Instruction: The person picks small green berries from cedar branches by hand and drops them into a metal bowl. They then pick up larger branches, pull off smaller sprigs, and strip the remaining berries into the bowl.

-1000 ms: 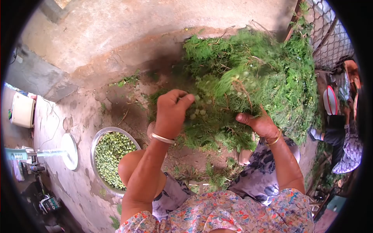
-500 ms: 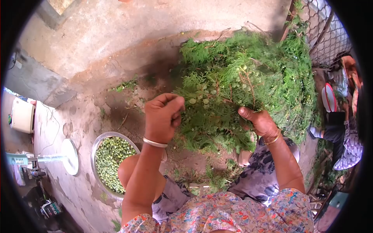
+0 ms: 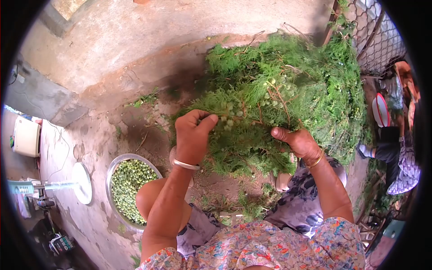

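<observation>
Where the sprig [image 3: 245, 112] is: stretched between the person's two hands, over the near side of the leafy pile [image 3: 328, 99], round green cones [image 3: 230, 121] showing on it
Left hand [image 3: 194, 137]: thumb and forefinger look pinched on the sprig's outer end, other fingers curled in, pale bangle [image 3: 186, 165] at wrist
Right hand [image 3: 301, 143]: grasping the sprig's stems, thumb on top, fingers beneath mostly hidden from here, gold-coloured bangle [image 3: 316, 159] at wrist
Left-hand shift: half a second ago slightly farther left, thumb held off the cones; now up against the sprig, right hand about where it was; cones remain, so work on this sprig looks unfinished
Basin [image 3: 109, 186]: metal, on the ground [image 3: 103, 135] just beside the left knee [image 3: 148, 198], full of loose green cones [image 3: 129, 189]
Pile: lies toward the wall [image 3: 180, 27] and wire fence [image 3: 378, 45]
Far right: another person [image 3: 400, 168], partly visible, patterned cloth
Writing: pale marks on a dark box [image 3: 60, 243] lower left, too small to read; no brand legible anywhere
</observation>
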Available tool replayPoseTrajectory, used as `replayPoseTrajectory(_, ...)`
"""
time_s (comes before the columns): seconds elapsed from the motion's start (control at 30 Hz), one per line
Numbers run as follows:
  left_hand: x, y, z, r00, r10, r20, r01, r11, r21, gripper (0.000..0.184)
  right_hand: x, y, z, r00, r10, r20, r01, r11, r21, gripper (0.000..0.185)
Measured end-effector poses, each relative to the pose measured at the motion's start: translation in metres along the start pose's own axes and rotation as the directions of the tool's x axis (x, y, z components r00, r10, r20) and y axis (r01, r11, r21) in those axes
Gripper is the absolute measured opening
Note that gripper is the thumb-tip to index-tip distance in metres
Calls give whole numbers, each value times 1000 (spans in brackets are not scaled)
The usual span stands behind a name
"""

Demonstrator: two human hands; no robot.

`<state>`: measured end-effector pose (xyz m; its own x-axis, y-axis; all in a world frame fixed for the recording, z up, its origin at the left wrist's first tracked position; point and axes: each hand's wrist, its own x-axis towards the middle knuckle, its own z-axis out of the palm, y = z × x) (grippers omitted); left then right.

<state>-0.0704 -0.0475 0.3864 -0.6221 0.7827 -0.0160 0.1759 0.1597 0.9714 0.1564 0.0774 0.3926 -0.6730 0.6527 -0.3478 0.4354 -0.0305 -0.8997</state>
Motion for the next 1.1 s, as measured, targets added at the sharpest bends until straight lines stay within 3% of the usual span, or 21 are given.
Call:
replayPoseTrajectory(0.03, 1, 0, -4, 1000, 0, -1, 0, 1000, 1, 14, -3, -6, 0, 1000, 17, -4, -17, 999, -27, 68)
replayPoseTrajectory(0.07, 1, 0, -7, 986, -144, 83, 162, 944, -289, 11, -5, -10, 0, 999, 33, -9, -34, 998, -54, 69)
replayPoseTrajectory(0.1, 1, 1, -9, 946, -251, 204, 323, 780, -535, 8, -4, -8, 1, 999, 34, -9, -34, 998, -54, 69)
replayPoseTrajectory(0.17, 1, 4, -11, 935, -277, 221, 355, 728, -587, 7, 0, 1, 4, 999, -2, -38, 7, 991, 133, 71)
replayPoseTrajectory(0.23, 0, 4, -12, 922, -303, 240, 385, 672, -633, 6, 5, 8, 0, 1000, 29, -12, -27, 989, 145, 73)
replayPoseTrajectory(0.3, -1, 2, -16, 915, -235, 329, 404, 578, -709, 9, 7, 7, -3, 998, 58, 16, -59, 986, 156, 74)
replayPoseTrajectory(0.33, 2, -3, -21, 914, -234, 330, 404, 578, -709, 9, 5, 3, -3, 996, 60, 68, -77, 954, 289, 70)
replayPoseTrajectory(0.37, 7, -13, -28, 921, -142, 362, 388, 396, -832, 11, 4, 1, -3, 991, 55, 118, -100, 904, 415, 65)
replayPoseTrajectory(0.4, 10, -15, -35, 926, -44, 374, 375, 190, -907, 13, 4, 3, -5, 992, 55, 116, -99, 903, 417, 65)
replayPoseTrajectory(0.43, 13, -15, -42, 925, -43, 377, 378, 191, -906, 13, 4, 6, -8, 993, 103, 55, -116, 875, 469, 58)
replayPoseTrajectory(0.5, 18, -11, -53, 924, 59, 377, 376, 31, -926, 19, 6, 9, -10, 989, 149, -5, -125, 846, 519, 52)
replayPoseTrajectory(0.6, 12, -5, -45, 916, 71, 395, 382, 152, -912, 23, 7, 7, -11, 994, 102, -25, -68, 806, 588, 45)
replayPoseTrajectory(0.7, 4, -4, -28, 915, 46, 401, 380, 233, -895, 22, 5, 1, -7, 987, 158, -32, -125, 876, 466, 55)
replayPoseTrajectory(0.77, 0, 3, -20, 934, -13, 357, 296, 589, -752, 19, 6, 3, -3, 997, 57, -57, -30, 918, 396, 69)
replayPoseTrajectory(0.8, -3, 12, -15, 935, -64, 348, 319, 579, -750, 10, 6, 1, -2, 997, 58, -56, -31, 918, 395, 69)
replayPoseTrajectory(0.9, -2, 10, -7, 914, -99, 394, 393, 464, -794, 14, 6, 0, 0, 989, 142, -43, -121, 940, 319, 80)
replayPoseTrajectory(1.03, -7, 13, 2, 931, -184, 316, 364, 546, -755, 15, 11, 7, 0, 995, 77, -62, -65, 982, 178, 71)
replayPoseTrajectory(1.1, -10, 15, 8, 967, -204, 153, 248, 894, -373, 17, 9, 3, 2, 995, 85, -45, -80, 990, 113, 68)
